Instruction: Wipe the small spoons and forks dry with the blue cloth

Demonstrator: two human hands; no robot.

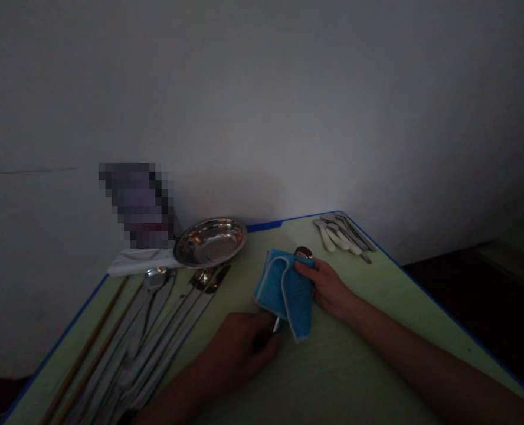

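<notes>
A blue cloth [284, 292] is wrapped round a metal spoon, whose bowl [303, 252] shows at the cloth's far end. My right hand [328, 286] grips the cloth and presses it on the spoon near the bowl. My left hand [239, 348] is closed round the spoon's handle [276, 324], just below the cloth. Both hands rest low over the pale green table [368, 366]. The scene is dim.
A steel bowl [210, 241] stands at the back, with a folded white cloth [142, 261] to its left. Several long metal utensils [164, 330] and wooden chopsticks [89, 348] lie at the left. White-handled cutlery [341, 235] lies at the far right corner.
</notes>
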